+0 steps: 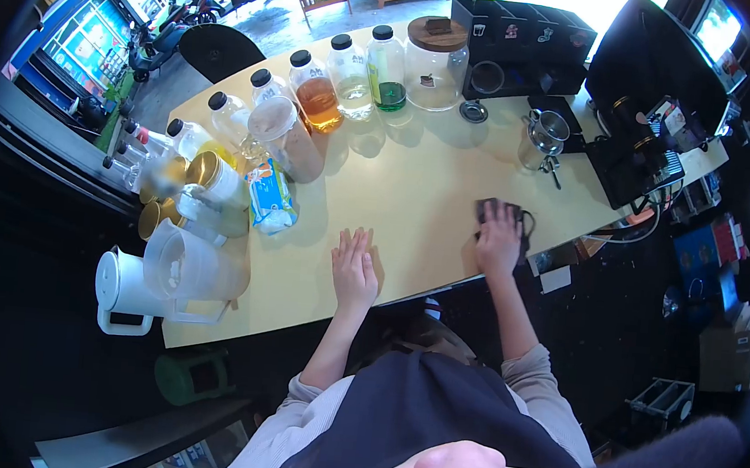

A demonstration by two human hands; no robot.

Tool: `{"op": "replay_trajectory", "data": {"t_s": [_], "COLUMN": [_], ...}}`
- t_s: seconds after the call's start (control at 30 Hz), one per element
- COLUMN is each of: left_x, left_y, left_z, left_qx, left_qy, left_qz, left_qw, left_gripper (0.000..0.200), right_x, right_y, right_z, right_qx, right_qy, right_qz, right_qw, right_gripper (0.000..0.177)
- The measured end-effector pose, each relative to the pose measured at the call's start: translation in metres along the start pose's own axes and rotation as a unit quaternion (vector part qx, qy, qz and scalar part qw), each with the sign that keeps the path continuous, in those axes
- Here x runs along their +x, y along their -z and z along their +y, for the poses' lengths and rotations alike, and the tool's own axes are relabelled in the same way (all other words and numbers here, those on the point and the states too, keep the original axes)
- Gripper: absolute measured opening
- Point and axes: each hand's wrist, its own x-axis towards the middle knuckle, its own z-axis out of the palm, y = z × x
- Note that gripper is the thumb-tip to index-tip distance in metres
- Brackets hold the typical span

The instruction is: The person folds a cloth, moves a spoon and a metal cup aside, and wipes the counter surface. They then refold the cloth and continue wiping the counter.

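Observation:
My left hand lies flat on the pale table near its front edge, fingers stretched out and holding nothing. Over to the right, my right hand rests on a dark cloth by the table edge. Its fingers are spread over the cloth, slightly blurred. A blue wipes packet stands to the left of my left hand, beside a tall lidded container. Behind the right hand is a metal cup.
Bottles with black caps, one holding orange liquid, curve along the back and left. A clear pitcher and a white jug stand front left. A wooden-lidded jar, a black box and a monitor are behind.

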Motion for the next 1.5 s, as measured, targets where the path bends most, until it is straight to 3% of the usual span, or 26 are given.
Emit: {"op": "replay_trajectory", "data": {"t_s": [0.13,0.27,0.4,0.57,0.7,0.83,1.0,1.17,1.5], "left_x": [0.002,0.006,0.016,0.039,0.058,0.08,0.122,0.181,0.248], "left_y": [-0.009,-0.017,-0.017,-0.014,-0.016,-0.027,-0.049,-0.072,-0.127], "left_z": [0.012,0.017,0.02,0.024,0.028,0.032,0.043,0.055,0.069], "left_qx": [0.001,0.005,0.011,0.025,0.037,0.037,0.035,0.043,0.012], "left_qy": [-0.016,-0.022,-0.016,-0.005,0.002,0.004,-0.006,-0.03,-0.006], "left_qz": [-0.022,-0.026,-0.03,-0.013,-0.021,-0.015,-0.02,-0.013,-0.003], "left_qw": [1.0,0.999,0.999,1.0,0.999,0.999,0.999,0.999,1.0], "left_gripper": [0.046,0.046,0.046,0.046,0.046,0.045,0.045,0.045,0.051], "right_x": [-0.038,-0.057,-0.025,0.038,0.062,0.075,0.112,0.161,0.223], "right_y": [0.007,0.026,0.031,0.01,-0.009,-0.011,-0.025,-0.058,-0.078], "right_z": [-0.058,-0.068,-0.037,-0.006,-0.022,-0.042,-0.037,-0.047,-0.034], "right_qx": [0.084,0.152,0.154,0.108,0.081,0.096,0.161,0.133,0.102], "right_qy": [0.169,0.262,0.265,0.146,0.122,0.241,0.302,0.233,0.105], "right_qz": [-0.053,-0.104,-0.132,-0.059,-0.04,-0.084,-0.1,-0.046,-0.046], "right_qw": [0.981,0.947,0.942,0.982,0.988,0.962,0.935,0.962,0.988], "right_gripper": [0.053,0.049,0.048,0.048,0.048,0.048,0.047,0.05,0.054]}}
